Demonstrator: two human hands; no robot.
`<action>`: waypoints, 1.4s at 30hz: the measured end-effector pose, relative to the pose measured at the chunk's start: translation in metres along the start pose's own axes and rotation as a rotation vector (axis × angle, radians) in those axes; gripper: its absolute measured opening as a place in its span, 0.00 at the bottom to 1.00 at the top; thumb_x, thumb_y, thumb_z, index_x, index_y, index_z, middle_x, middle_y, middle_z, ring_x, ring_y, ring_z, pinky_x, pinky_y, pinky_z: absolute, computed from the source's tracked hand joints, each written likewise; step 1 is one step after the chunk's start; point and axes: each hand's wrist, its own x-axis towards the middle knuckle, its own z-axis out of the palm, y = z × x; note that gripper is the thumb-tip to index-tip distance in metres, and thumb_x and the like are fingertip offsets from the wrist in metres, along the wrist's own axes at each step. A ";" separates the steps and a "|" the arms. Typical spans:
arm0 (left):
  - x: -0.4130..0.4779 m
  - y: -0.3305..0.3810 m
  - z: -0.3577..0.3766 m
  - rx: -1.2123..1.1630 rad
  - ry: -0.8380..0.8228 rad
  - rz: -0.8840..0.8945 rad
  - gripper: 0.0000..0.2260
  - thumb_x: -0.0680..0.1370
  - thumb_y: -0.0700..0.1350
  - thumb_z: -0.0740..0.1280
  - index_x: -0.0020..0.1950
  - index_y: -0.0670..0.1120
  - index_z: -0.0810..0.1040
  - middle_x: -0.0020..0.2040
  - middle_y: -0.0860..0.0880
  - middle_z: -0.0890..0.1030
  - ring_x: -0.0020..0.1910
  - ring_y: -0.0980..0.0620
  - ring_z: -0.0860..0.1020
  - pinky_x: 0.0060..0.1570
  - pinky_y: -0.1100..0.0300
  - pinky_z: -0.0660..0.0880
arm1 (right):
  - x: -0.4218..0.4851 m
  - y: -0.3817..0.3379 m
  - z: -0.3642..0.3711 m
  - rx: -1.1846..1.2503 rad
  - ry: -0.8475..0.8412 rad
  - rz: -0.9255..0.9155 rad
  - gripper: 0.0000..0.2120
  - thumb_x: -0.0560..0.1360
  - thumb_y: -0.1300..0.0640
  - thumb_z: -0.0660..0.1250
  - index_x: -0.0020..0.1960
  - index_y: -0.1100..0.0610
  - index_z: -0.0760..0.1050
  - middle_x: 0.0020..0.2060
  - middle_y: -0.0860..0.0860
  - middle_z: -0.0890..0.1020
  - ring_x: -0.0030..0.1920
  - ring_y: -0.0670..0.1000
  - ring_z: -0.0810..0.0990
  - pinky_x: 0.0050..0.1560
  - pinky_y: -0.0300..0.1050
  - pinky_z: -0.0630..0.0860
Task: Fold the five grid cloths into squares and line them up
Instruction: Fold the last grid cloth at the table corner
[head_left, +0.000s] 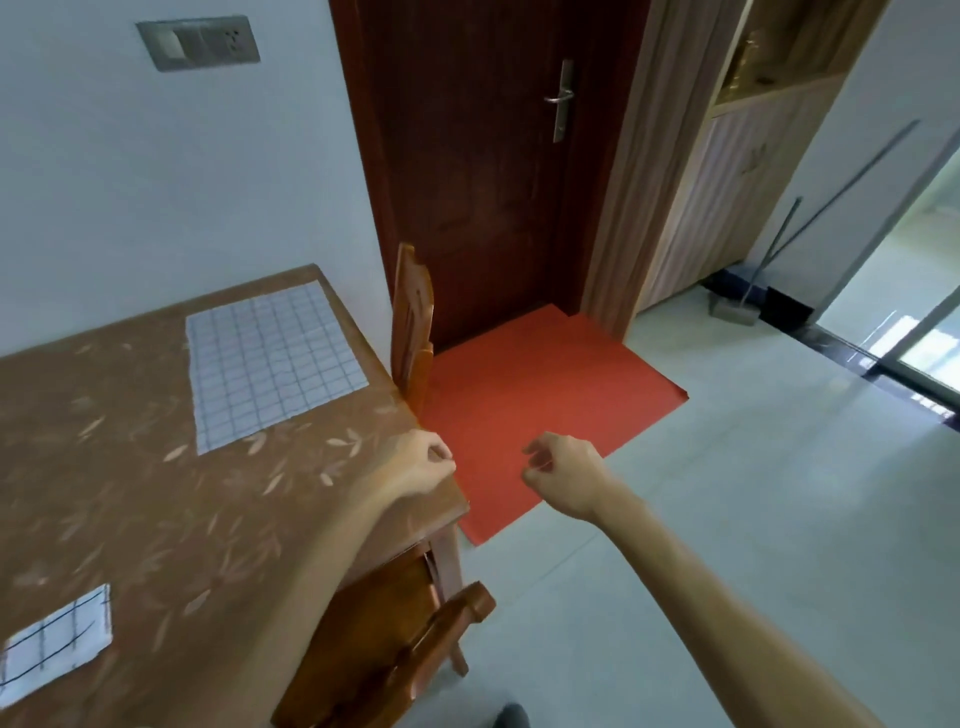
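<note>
One white grid cloth (275, 364) lies spread flat at the far right part of the brown leaf-patterned table (156, 493). A second grid cloth (57, 639) lies at the table's near left, cut by the frame edge. My left hand (421, 462) hovers over the table's right corner with curled fingers and nothing in it. To its right, past the table edge and over the red mat, my right hand (563, 475) also has curled fingers and holds nothing.
Two wooden chairs stand at the table's right side, one far (413, 332) and one near (395, 649). A red mat (519, 415) lies before a dark wooden door (483, 171). Pale tiled floor (727, 493) stretches right; a broom and dustpan (737, 306) lean by a cabinet.
</note>
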 end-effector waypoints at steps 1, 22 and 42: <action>0.007 0.004 0.000 -0.010 0.000 -0.024 0.09 0.80 0.52 0.66 0.57 0.53 0.81 0.54 0.55 0.81 0.50 0.58 0.74 0.61 0.53 0.66 | 0.012 0.006 -0.006 -0.003 -0.013 -0.009 0.18 0.75 0.55 0.65 0.64 0.55 0.77 0.55 0.51 0.83 0.57 0.53 0.81 0.59 0.47 0.77; 0.132 0.085 -0.009 -0.253 0.301 -0.539 0.07 0.78 0.46 0.64 0.48 0.49 0.83 0.43 0.52 0.82 0.45 0.53 0.81 0.40 0.65 0.71 | 0.267 0.034 -0.108 -0.033 -0.383 -0.585 0.14 0.74 0.58 0.64 0.59 0.55 0.79 0.52 0.50 0.83 0.53 0.51 0.81 0.55 0.49 0.79; 0.275 -0.089 -0.064 -0.452 0.419 -0.747 0.06 0.81 0.47 0.64 0.49 0.53 0.81 0.46 0.59 0.78 0.51 0.57 0.78 0.49 0.67 0.72 | 0.475 -0.127 0.000 -0.038 -0.683 -0.791 0.09 0.78 0.53 0.66 0.56 0.52 0.79 0.50 0.46 0.83 0.51 0.45 0.81 0.56 0.45 0.79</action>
